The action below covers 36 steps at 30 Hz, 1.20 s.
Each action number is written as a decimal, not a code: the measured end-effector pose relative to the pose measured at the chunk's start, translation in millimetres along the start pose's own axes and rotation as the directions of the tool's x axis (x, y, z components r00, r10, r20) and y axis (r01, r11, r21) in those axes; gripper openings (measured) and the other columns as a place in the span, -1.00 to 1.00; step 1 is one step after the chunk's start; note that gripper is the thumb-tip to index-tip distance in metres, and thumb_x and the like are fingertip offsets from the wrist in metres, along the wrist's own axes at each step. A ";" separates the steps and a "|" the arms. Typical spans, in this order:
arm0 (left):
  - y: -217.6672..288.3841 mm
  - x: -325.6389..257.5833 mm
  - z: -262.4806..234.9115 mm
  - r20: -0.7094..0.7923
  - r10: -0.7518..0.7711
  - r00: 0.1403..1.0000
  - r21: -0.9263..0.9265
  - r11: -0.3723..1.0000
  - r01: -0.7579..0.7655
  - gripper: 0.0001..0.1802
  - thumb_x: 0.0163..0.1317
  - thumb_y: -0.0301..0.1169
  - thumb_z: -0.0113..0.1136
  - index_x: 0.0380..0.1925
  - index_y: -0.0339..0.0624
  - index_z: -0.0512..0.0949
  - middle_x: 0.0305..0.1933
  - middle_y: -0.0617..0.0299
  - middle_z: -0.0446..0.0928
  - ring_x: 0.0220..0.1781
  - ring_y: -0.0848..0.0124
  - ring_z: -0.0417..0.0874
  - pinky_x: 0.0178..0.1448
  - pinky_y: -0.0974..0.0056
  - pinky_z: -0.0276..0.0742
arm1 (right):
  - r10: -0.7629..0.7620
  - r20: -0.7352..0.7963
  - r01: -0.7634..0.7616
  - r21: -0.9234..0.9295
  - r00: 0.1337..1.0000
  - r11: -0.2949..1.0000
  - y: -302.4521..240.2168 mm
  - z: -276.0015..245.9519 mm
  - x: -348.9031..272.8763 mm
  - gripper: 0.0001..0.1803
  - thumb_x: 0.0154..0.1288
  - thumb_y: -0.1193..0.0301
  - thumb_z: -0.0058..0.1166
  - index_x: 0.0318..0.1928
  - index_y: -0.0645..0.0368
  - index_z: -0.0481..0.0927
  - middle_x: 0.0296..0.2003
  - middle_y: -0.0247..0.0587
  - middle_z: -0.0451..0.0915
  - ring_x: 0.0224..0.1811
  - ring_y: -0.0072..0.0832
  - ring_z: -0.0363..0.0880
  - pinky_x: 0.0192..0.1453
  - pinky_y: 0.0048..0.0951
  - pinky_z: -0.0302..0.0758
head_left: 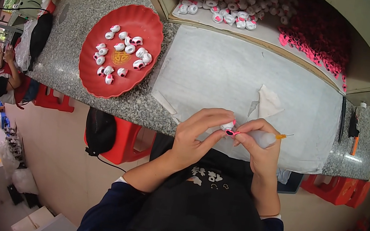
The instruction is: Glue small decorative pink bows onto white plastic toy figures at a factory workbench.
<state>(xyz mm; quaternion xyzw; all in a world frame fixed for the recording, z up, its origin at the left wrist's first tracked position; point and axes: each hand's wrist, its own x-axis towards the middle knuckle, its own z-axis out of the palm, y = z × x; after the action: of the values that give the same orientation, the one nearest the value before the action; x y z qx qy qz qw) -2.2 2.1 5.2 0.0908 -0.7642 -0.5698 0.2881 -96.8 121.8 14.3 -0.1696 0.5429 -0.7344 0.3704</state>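
Observation:
Over the front edge of the work surface, my left hand (194, 133) pinches a small white figurine piece (228, 126) between thumb and fingers. A tiny pink, dark-centred part shaped like glasses (230, 133) lies against its near side. The thumb and forefinger of my right hand (260, 150) meet at that pink part. A translucent squeeze bottle (265, 138) is tucked in the same right hand, its orange nozzle and thin needle pointing right. At the left, a red scalloped tray (89, 70) holds several white pieces with pink parts on them.
White paper (211, 67) covers the granite counter (75, 32), with a crumpled white cloth (269, 103) on it. A shelf behind bears heaped white pieces (240, 2) and pink parts (318, 42). Red stools (131, 138) stand below; another person (2, 71) sits at far left.

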 end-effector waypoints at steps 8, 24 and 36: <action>-0.2 0.1 -3.3 0.064 0.040 0.997 -0.026 0.999 -0.038 -0.69 -0.16 -0.66 0.15 -0.30 -0.33 0.45 -0.19 0.02 0.45 -0.15 0.28 0.48 -0.09 0.35 0.38 | -0.017 -0.030 0.015 -0.075 0.999 0.997 6.2 0.4 -0.1 -0.90 -0.07 0.59 0.11 -0.50 0.27 0.44 -0.55 -0.28 0.47 -0.54 -0.68 0.40 -0.47 -0.70 0.34; -7.6 -8.3 -4.6 0.184 -0.241 0.953 -0.637 0.709 0.302 -0.73 -0.01 -0.67 0.02 -0.22 -0.39 0.39 -0.13 0.03 0.40 -0.04 0.34 0.40 0.05 0.32 0.29 | -0.017 0.049 0.017 -0.002 0.999 1.000 9.9 6.1 -1.0 -0.66 -0.18 0.64 0.14 -0.28 0.31 0.41 -0.46 -0.19 0.47 -0.51 -0.62 0.42 -0.53 -0.68 0.34; -5.7 -11.6 -5.1 0.206 -0.231 0.951 -0.561 0.768 0.308 -0.78 -0.03 -0.64 0.07 -0.30 -0.38 0.41 -0.20 -0.04 0.43 -0.11 0.33 0.45 -0.04 0.32 0.36 | 0.029 0.047 -0.029 0.010 0.998 1.000 8.3 3.4 -6.9 -0.73 -0.15 0.64 0.12 -0.32 0.32 0.43 -0.49 -0.19 0.48 -0.53 -0.60 0.43 -0.51 -0.66 0.36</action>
<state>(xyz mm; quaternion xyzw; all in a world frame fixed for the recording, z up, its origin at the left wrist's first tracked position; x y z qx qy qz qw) 9.0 1.4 -3.1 0.0705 -0.5460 -0.8176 0.1687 -86.9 123.4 8.9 -0.1769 0.5327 -0.7276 0.3945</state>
